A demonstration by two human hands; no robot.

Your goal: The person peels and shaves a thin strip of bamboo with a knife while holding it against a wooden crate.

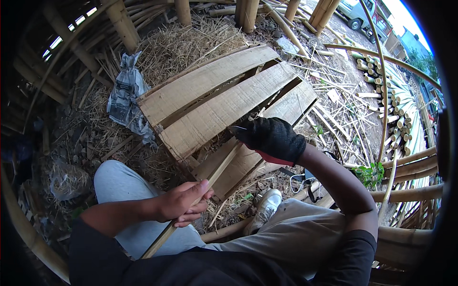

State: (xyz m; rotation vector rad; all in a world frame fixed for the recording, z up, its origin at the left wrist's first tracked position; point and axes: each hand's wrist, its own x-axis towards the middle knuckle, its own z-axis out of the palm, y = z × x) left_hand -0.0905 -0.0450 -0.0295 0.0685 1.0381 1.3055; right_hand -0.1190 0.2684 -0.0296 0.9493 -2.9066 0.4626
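My bare left hand (188, 202) is wrapped round a long, narrow bamboo strip (164, 240). The strip slants from beside my lap up over a low slatted wooden bench (210, 126). At its far end is my right hand (274, 140), in a black glove with red at the palm side. Its fingers are closed, and a thin pointed piece with a bright edge shows at the fingertips. The glove hides what this piece is and whether the hand also touches the strip.
Crumpled printed paper (126, 95) lies left of the bench. Shavings (191, 47) cover the ground behind it. Cut bamboo poles (398, 114) are stacked at the right, with bamboo posts (183, 12) at the back. A white cable (299, 178) lies near my shoe (268, 205).
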